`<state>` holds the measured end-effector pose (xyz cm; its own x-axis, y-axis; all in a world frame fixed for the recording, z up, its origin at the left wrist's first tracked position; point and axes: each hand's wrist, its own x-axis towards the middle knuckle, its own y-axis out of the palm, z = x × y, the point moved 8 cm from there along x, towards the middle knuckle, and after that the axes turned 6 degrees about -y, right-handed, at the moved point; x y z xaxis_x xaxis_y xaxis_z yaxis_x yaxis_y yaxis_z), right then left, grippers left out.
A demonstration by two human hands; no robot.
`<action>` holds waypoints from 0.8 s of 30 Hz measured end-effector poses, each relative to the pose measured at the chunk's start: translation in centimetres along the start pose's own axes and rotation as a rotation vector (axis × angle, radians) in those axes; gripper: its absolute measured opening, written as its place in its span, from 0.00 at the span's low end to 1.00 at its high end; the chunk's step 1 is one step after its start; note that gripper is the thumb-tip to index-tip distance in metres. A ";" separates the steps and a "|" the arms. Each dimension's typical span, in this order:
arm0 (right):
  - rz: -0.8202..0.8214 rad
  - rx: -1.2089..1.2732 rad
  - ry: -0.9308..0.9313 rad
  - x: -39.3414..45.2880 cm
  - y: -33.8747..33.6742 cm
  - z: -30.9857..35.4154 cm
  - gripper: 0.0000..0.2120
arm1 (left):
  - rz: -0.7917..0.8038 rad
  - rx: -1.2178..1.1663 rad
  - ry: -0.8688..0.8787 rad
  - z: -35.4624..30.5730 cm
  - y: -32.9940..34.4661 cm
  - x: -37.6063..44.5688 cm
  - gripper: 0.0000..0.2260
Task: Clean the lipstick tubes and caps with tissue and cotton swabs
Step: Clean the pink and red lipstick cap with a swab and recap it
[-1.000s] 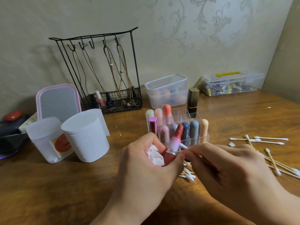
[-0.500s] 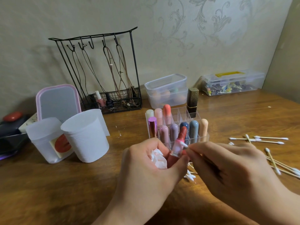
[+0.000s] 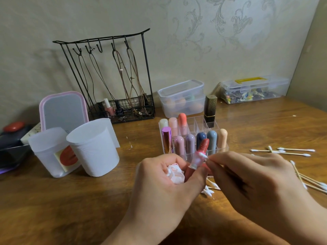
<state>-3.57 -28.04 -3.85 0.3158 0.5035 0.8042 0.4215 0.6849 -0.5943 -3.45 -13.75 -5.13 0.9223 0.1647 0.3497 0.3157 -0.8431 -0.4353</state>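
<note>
My left hand holds one lipstick and tissue, my right hand pinches a swab rubbing it; I think many tubes are left.

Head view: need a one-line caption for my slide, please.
Left hand holds an open lipstick and crumpled tissue while right hand dabs it with a cotton swab.

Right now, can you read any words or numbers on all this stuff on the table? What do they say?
No text can be read in this picture.
Dark nail polish bottle in the wire rack: pale label marks, too small to read.
Clear box with the yellow handle: the bits inside are too blurred to show writing.
Sticker on the frosted cup: a red shape only, no words.
</note>
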 end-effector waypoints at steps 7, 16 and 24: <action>0.010 0.011 0.001 0.1 -0.1 -0.1 0.05 | 0.029 0.000 0.031 0.1 0.1 -0.1 0.21; 0.000 0.006 0.007 0.0 -0.2 -0.3 0.06 | 0.071 -0.036 0.075 0.5 0.5 0.1 0.23; 0.009 0.000 -0.005 0.0 -0.2 -0.2 0.06 | 0.142 -0.127 0.083 0.4 0.8 0.2 0.19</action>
<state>-3.45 -28.31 -3.73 0.3157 0.5125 0.7986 0.4188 0.6799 -0.6019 -2.92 -14.18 -5.72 0.9322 0.0013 0.3619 0.1485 -0.9134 -0.3791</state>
